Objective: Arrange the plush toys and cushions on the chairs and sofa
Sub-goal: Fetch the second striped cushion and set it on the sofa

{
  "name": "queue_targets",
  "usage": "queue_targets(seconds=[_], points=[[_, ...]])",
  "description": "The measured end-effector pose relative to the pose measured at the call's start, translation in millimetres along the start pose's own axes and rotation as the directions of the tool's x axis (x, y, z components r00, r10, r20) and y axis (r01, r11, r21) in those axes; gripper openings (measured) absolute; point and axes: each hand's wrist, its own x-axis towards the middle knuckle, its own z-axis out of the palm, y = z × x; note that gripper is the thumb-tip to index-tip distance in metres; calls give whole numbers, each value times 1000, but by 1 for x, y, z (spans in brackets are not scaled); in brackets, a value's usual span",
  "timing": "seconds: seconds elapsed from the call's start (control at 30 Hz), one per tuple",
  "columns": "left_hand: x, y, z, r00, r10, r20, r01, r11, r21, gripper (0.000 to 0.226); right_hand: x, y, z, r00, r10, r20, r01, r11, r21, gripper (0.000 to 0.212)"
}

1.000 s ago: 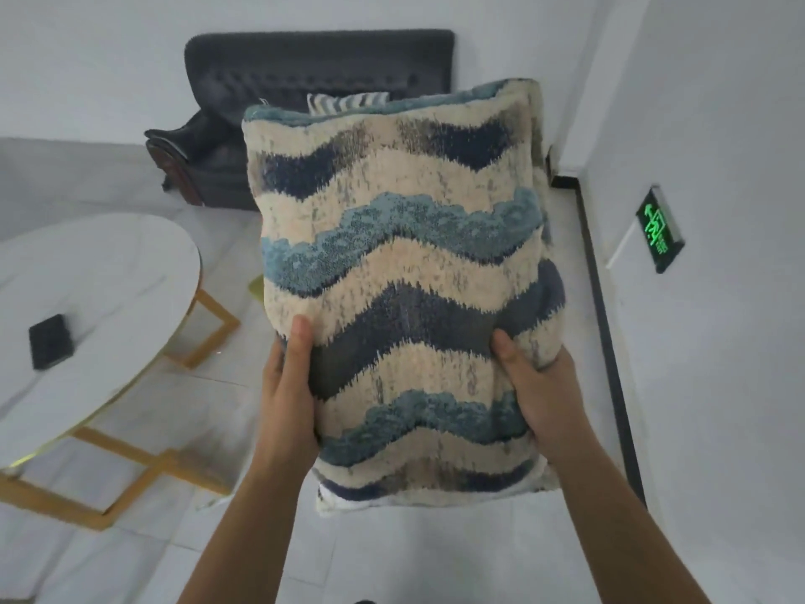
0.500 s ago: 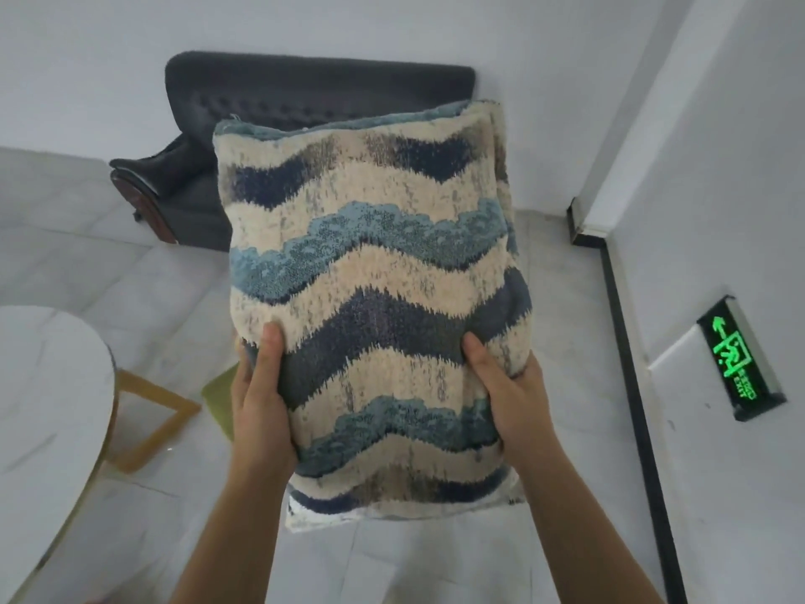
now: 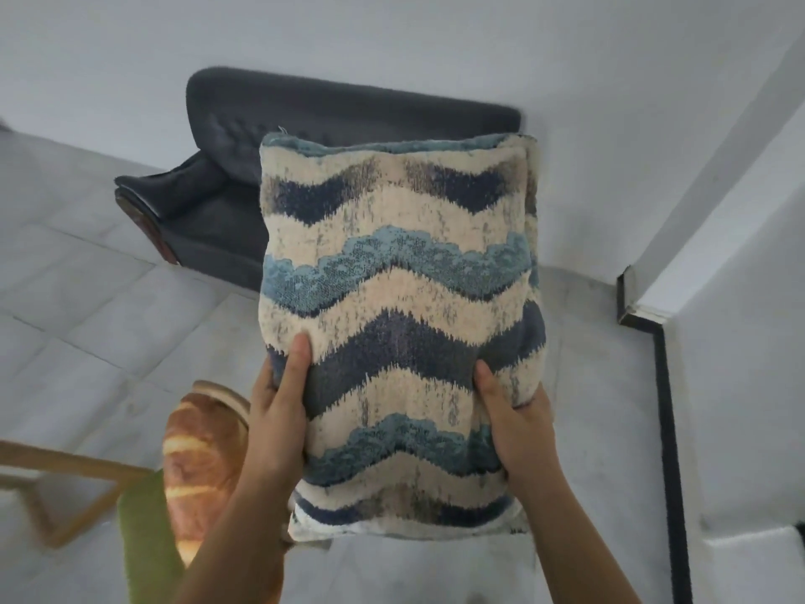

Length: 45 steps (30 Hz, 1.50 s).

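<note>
I hold a cushion [image 3: 400, 298] with cream, navy and teal wave stripes upright in front of me. My left hand [image 3: 279, 411] grips its lower left edge and my right hand [image 3: 514, 420] grips its lower right edge. Behind it stands a dark grey tufted sofa [image 3: 226, 185] against the white wall; the cushion hides most of its seat. On the floor at lower left lies a bread-shaped plush toy [image 3: 200, 464], beside a green plush item [image 3: 143, 538].
A wooden table-leg frame [image 3: 65, 486] stands at the lower left. A white wall with a black skirting strip [image 3: 666, 429] runs along the right. Grey floor tiles [image 3: 87, 320] stretch between me and the sofa.
The view has swung right and closer to the sofa. The white tabletop and the green exit sign have left the frame, and the bread plush has come into view. Both hands keep the cushion.
</note>
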Motion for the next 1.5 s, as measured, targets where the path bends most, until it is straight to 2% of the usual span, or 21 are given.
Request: queue_targets(seconds=[0.07,0.13,0.17,0.27,0.3,0.37,0.43,0.53,0.7,0.83,0.93,1.03,1.27,1.4,1.5], points=[[27,16,21,997,25,-71,-22,999,43,59,56,-11,18,996,-9,88,11,1000,-16,53],[59,27,26,991,40,-130,-26,994,109,47,105,-19,46,982,-19,190,23,1000,-18,41],[79,33,27,985,58,-163,-35,990,137,46,128,-21,63,975,-19,223,26,999,-30,39],[153,40,20,960,96,-265,-82,995,64,76,194,-16,119,953,-9,301,37,995,-88,47],[179,42,18,946,112,-304,-99,993,58,76,217,-13,138,947,-2,321,35,995,-98,50],[235,49,17,936,123,-329,-113,992,49,58,264,-8,181,940,2,341,37,994,-107,55],[296,61,12,930,140,-339,-135,990,38,45,310,-8,225,938,-9,346,49,993,-108,58],[381,99,14,929,195,-313,-183,981,68,39,376,-22,285,937,3,348,33,995,-97,52],[509,153,20,931,251,-267,-226,967,122,52,477,-44,363,947,-14,320,37,997,-65,48],[614,167,22,932,273,-237,-248,960,131,33,558,-40,424,951,-21,308,26,1000,-14,54],[700,177,23,933,271,-238,-235,957,170,24,626,-31,477,941,-9,338,4,1000,17,48],[783,198,22,919,249,-306,-198,962,189,22,699,-29,536,926,2,379,-15,999,32,38],[944,257,-22,854,166,-493,-28,961,276,36,821,-62,691,872,-21,489,4,999,36,29],[1032,272,-55,870,108,-481,7,973,231,23,867,-64,771,849,-61,525,59,998,20,35],[1116,264,-83,878,65,-473,61,967,247,34,903,-44,830,872,-50,487,73,997,-28,31]])
